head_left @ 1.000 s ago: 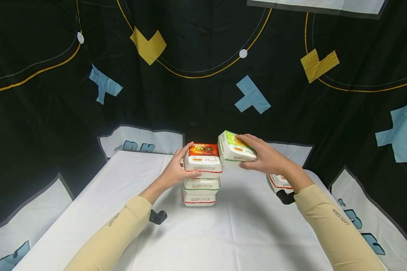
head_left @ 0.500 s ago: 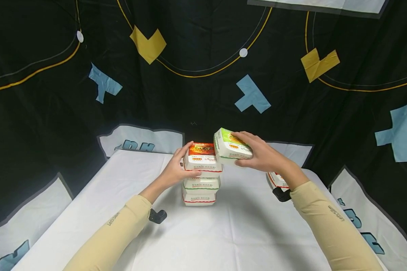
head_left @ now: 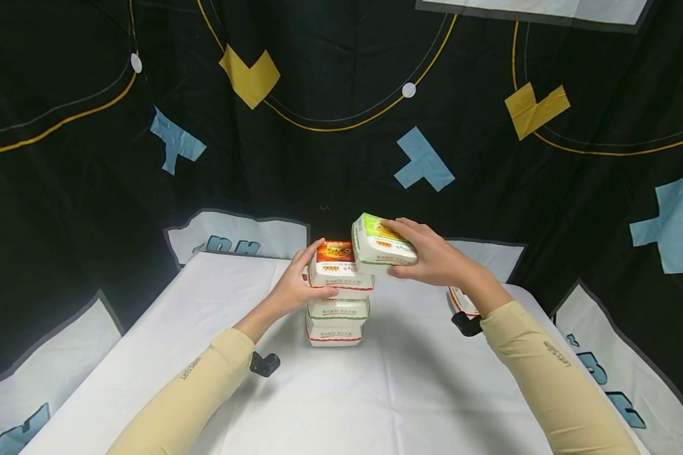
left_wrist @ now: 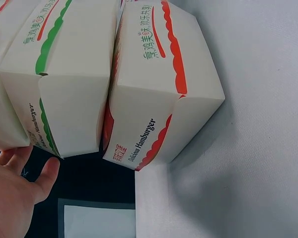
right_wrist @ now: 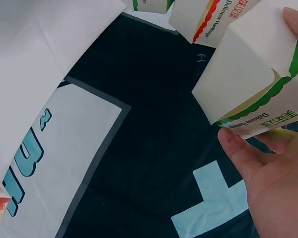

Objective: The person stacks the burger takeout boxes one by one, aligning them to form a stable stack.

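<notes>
Three hamburger boxes stand stacked in the head view: a red-topped box uppermost, a green-trimmed box in the middle, a red-trimmed box on the cloth. My left hand grips the top box at its left side, thumb along its front. My right hand holds a green-topped hamburger box by its right side, slightly tilted, over the right part of the red top. Whether the two boxes touch, I cannot tell. In the right wrist view, fingers and thumb clasp that green-trimmed box.
Another red-trimmed hamburger box lies at the table's right, partly behind my right wrist. White cloth covers the table. A black curtain with taped shapes hangs behind the far edge.
My right hand has carried the green-topped box left and slightly up, so it overlaps more of the red top in view. My left hand and the stack have stayed still.
</notes>
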The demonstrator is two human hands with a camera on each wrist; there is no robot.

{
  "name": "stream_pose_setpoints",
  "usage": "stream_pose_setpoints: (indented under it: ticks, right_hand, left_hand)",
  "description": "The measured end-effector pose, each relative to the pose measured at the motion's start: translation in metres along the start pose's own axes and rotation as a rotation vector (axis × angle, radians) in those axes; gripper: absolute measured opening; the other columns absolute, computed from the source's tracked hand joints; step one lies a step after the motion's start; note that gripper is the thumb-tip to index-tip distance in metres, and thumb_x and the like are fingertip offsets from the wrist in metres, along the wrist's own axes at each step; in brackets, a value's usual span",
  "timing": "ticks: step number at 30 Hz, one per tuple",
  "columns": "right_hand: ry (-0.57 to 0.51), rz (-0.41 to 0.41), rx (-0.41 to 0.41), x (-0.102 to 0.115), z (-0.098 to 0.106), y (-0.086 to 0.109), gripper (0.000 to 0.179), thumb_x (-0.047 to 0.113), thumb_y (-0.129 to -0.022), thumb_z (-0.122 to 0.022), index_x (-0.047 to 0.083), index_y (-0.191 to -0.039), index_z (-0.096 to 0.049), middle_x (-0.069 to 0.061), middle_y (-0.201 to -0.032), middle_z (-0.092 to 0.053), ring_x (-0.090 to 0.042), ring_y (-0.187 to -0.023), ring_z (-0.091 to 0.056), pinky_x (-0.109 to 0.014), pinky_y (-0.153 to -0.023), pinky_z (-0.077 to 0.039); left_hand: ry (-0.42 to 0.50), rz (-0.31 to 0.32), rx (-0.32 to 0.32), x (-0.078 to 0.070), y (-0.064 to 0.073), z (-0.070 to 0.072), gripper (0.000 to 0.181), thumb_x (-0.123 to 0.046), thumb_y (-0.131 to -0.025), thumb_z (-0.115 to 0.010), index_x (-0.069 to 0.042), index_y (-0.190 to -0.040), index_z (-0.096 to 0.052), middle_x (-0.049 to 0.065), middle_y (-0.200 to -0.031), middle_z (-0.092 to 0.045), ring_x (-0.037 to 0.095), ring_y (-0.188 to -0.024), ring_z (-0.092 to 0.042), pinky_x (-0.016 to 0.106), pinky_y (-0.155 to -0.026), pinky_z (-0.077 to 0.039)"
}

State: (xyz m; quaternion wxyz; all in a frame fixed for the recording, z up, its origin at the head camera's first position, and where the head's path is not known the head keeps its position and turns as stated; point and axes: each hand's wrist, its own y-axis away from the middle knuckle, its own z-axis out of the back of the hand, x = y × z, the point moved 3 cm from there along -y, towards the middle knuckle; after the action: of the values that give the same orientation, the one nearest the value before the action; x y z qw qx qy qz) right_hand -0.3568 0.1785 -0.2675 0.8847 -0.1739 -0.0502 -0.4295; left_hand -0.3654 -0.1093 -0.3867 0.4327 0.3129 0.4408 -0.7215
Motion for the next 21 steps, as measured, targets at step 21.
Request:
stream_pose_setpoints:
  ticks: [21]
  right_hand:
    - [0.053,0.017,-0.022,0.012,0.000,-0.014,0.085,0.046,-0.083,-0.075,0.040,-0.156,-0.031,-0.003,-0.165,-0.027,-0.029,-0.137,-0.034,-0.042,-0.086,-0.051]
  left_hand:
    - [0.019,0.028,0.031,-0.027,0.009,0.001,0.102,-0.017,-0.080,-0.084,-0.022,-0.161,-0.022,0.018,-0.153,-0.033,0.037,-0.133,-0.042,0.052,-0.099,-0.052]
